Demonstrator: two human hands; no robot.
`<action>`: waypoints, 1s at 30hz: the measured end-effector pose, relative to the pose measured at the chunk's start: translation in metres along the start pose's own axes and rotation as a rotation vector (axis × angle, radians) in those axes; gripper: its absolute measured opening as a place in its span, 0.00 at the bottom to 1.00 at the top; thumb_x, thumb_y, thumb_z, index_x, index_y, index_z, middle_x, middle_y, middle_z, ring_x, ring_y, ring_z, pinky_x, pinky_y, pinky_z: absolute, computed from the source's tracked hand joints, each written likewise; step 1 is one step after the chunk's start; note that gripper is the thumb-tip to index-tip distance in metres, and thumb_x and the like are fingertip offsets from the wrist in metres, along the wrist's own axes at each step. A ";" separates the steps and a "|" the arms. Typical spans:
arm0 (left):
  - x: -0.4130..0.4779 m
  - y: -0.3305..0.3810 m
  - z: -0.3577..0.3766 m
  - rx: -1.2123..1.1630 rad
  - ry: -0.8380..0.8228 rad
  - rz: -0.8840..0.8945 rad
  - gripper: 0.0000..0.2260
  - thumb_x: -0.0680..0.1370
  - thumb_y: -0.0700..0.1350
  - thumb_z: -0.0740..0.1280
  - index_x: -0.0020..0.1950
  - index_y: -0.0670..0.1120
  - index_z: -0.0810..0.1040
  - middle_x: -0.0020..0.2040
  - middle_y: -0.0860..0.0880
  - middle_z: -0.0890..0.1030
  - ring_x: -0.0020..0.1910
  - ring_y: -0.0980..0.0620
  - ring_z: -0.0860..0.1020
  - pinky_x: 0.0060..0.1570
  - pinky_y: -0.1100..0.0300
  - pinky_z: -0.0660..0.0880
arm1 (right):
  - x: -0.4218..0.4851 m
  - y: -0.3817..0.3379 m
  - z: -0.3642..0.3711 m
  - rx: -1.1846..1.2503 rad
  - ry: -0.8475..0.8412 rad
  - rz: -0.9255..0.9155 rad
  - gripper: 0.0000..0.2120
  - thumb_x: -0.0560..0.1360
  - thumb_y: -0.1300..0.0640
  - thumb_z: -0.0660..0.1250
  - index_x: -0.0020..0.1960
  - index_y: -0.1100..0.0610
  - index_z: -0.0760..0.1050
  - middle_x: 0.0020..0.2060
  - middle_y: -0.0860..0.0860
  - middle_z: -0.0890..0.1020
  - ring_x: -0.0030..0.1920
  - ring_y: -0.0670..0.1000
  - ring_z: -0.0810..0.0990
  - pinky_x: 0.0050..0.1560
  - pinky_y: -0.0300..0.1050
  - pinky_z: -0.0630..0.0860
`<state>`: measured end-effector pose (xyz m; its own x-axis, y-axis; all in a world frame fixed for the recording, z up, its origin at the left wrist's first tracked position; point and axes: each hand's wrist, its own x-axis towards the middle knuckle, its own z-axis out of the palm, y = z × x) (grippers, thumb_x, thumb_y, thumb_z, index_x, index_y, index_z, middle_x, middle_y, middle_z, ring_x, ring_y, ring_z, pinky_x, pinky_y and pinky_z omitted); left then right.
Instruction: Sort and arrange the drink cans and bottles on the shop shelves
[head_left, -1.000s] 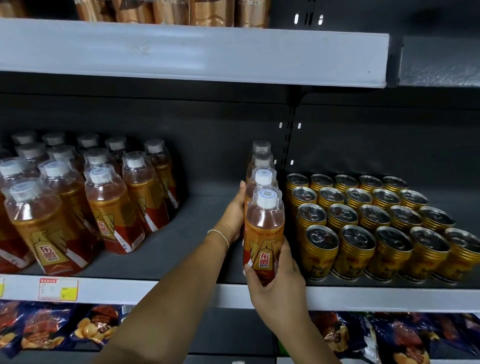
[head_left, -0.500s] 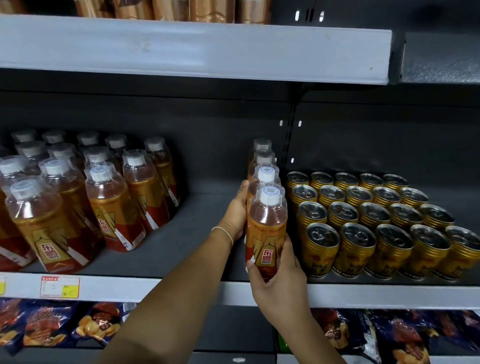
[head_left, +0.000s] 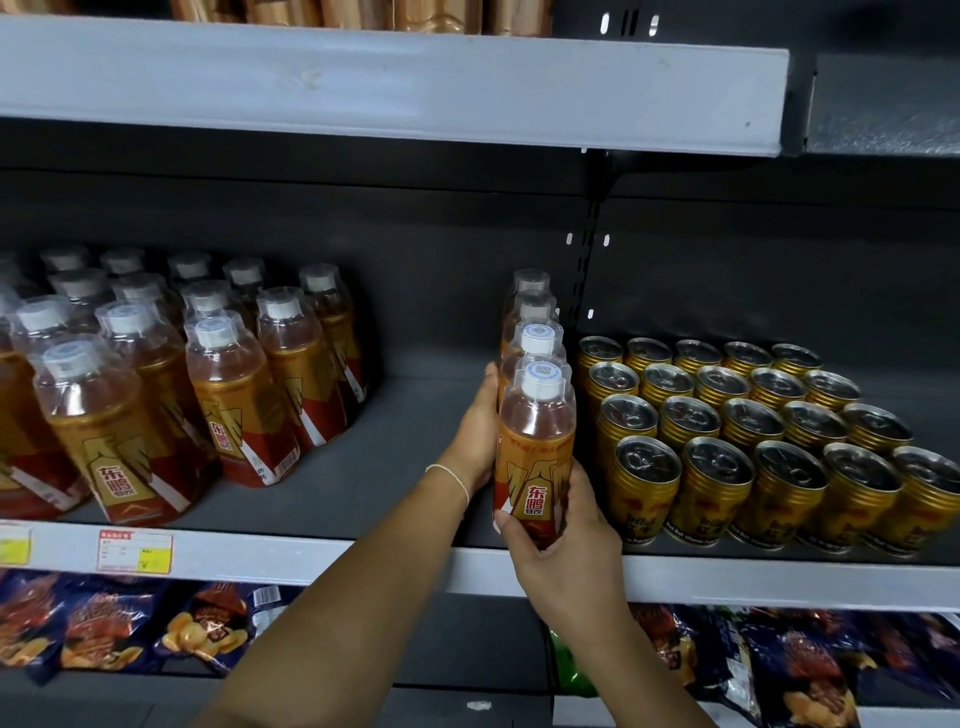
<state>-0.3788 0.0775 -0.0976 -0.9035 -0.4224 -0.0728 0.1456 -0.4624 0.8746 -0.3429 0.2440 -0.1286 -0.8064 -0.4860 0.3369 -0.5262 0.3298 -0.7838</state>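
**Front bottle gripped at shelf edge**

Right hand (head_left: 561, 545) grasps the front bottle (head_left: 535, 457) low down. Its fingers (head_left: 577, 491) curl round the right side, thumb across the label's lower left. The bottle stands upright at the front edge of the shelf (head_left: 322, 493), approx. ctr, heading a single-file row (head_left: 532, 312) of like bottles running to the back.

Left hand (head_left: 475, 441) lies against the row's left side, thumb up. Its fingers are hidden behind the bottles, so can't tell if they grasp or lie released. Thin bracelet (head_left: 449, 475) on that wrist.

Cans (head_left: 753, 441) — gold, in rows — stand just beside the row on the right. A bigger block of bottles (head_left: 223, 384) stands well apart on the left w/ bare shelf between. Price tag (head_left: 134, 551) on the shelf lip; snack bags (head_left: 104, 623) below.
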 end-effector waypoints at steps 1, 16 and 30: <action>0.000 0.000 0.000 -0.006 -0.002 0.005 0.25 0.84 0.59 0.45 0.55 0.48 0.79 0.46 0.49 0.86 0.44 0.54 0.85 0.41 0.63 0.80 | 0.000 0.000 0.000 0.001 -0.001 -0.001 0.41 0.70 0.44 0.76 0.77 0.53 0.61 0.62 0.50 0.79 0.60 0.49 0.80 0.59 0.47 0.79; -0.014 0.008 -0.002 0.267 0.096 0.031 0.23 0.84 0.60 0.50 0.58 0.51 0.81 0.56 0.48 0.84 0.57 0.49 0.81 0.64 0.51 0.73 | -0.006 -0.005 0.002 0.016 0.015 -0.001 0.46 0.72 0.45 0.74 0.80 0.50 0.51 0.72 0.53 0.70 0.70 0.53 0.72 0.68 0.49 0.73; -0.143 0.124 -0.077 1.131 0.460 0.784 0.10 0.80 0.41 0.65 0.59 0.42 0.81 0.46 0.51 0.81 0.42 0.64 0.77 0.46 0.76 0.69 | 0.007 -0.112 0.069 0.072 0.243 -0.700 0.21 0.71 0.60 0.70 0.63 0.65 0.77 0.63 0.59 0.78 0.69 0.58 0.72 0.73 0.47 0.65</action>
<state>-0.2006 0.0209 -0.0153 -0.5040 -0.5815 0.6387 -0.0545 0.7594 0.6483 -0.2716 0.1478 -0.0746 -0.3305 -0.3678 0.8692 -0.9265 -0.0490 -0.3730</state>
